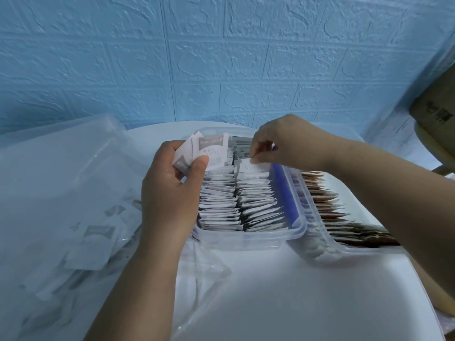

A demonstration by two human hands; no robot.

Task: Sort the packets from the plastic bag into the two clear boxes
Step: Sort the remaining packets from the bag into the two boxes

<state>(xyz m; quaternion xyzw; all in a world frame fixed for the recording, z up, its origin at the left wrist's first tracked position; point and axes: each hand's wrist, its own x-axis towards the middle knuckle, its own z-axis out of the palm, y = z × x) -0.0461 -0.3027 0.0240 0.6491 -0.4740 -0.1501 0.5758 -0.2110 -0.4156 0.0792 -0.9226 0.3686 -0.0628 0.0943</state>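
Left hand (170,190) curled shut around a small stack of white sugar packets (209,151), thumb pressed on the front one, held over the near clear box (248,237). Right hand (285,143) pinching one white packet (254,167) by its top edge, fingertips tight together, packet standing among the rows inside that box. Second clear box (344,249) of brown packets just beside, right. Plastic bag (73,217) lying left on the white table (295,291).

A pale blue wall (221,57) of embossed, brick-patterned foam panels fills the upper half of the view. Below it stands a smooth white round-edged table (295,291), evenly lit with soft shadows. At the far right edge a brown cardboard box (438,114) shows, partly cut off.
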